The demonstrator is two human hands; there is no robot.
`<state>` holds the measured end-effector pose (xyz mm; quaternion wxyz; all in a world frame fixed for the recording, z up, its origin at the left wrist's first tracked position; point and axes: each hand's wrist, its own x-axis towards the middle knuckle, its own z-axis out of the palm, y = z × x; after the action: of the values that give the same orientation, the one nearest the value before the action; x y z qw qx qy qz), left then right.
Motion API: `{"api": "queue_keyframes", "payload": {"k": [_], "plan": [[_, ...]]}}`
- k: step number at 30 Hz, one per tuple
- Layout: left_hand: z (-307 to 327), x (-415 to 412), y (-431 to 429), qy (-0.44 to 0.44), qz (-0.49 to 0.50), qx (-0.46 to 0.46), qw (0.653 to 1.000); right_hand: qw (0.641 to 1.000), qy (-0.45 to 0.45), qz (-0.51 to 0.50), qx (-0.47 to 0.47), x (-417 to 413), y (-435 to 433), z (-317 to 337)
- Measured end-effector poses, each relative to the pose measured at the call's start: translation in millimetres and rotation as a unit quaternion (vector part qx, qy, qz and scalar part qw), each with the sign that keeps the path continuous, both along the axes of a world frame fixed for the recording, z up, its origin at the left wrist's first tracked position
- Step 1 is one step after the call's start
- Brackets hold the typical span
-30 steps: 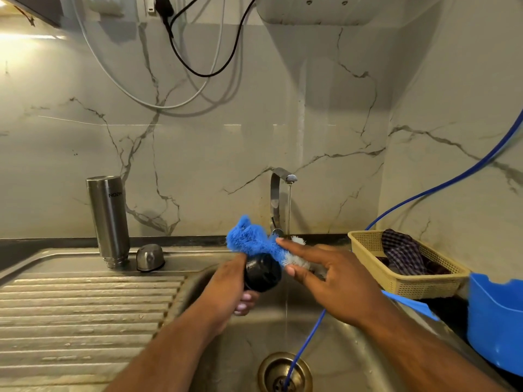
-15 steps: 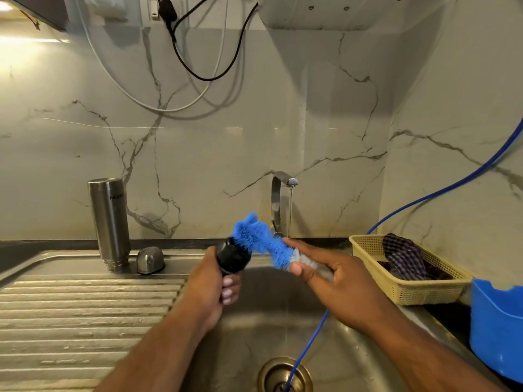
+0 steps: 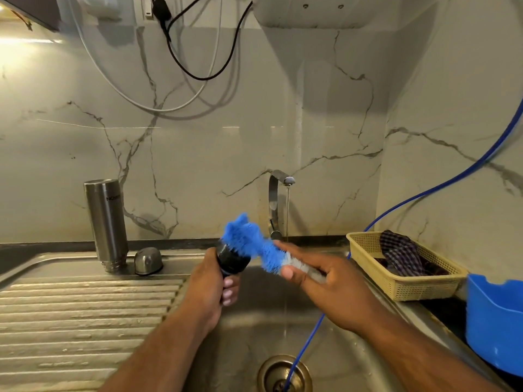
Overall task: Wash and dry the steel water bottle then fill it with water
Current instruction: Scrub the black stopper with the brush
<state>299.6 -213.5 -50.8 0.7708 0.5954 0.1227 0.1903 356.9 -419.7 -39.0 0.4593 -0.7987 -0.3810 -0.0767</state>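
Note:
The steel water bottle stands upside down at the back of the ribbed draining board, and its domed steel cap lies just to its right. Over the sink, my left hand grips a round black bottle lid. My right hand pinches a blue-bristled brush between thumb and fingers, and the bristles press against the black lid. Both are held a little to the left of the water stream.
The tap runs a thin stream into the steel sink. A blue hose leads down into the drain. A yellow basket with a checked cloth and a blue tub stand on the right.
Both hands have shifted left with the black lid and brush, away from the stream. The brush has slid across the lid. The bottle and cap have stayed put.

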Motion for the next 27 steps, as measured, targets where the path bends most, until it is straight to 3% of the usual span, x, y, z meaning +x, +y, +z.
{"api": "queue_keyframes", "payload": {"k": [11,14,23,27], "plan": [[-0.8,-1.2,-4.3,0.016,0.002,0.025,1.000,1.000,-0.016,-0.024,-0.005,-0.8,2.1,-1.4],[-2.0,-1.1,-3.9,0.033,0.021,0.058,0.998,1.000,-0.010,0.002,-0.022,-3.5,2.5,-2.3],[-7.1,2.0,-3.7,0.058,0.040,0.142,0.987,0.997,-0.037,-0.046,-0.039,3.1,2.2,-3.3],[-8.0,-0.4,-2.0,0.055,0.044,0.154,0.986,0.997,-0.032,-0.012,-0.064,-2.0,1.3,-2.5]]}}
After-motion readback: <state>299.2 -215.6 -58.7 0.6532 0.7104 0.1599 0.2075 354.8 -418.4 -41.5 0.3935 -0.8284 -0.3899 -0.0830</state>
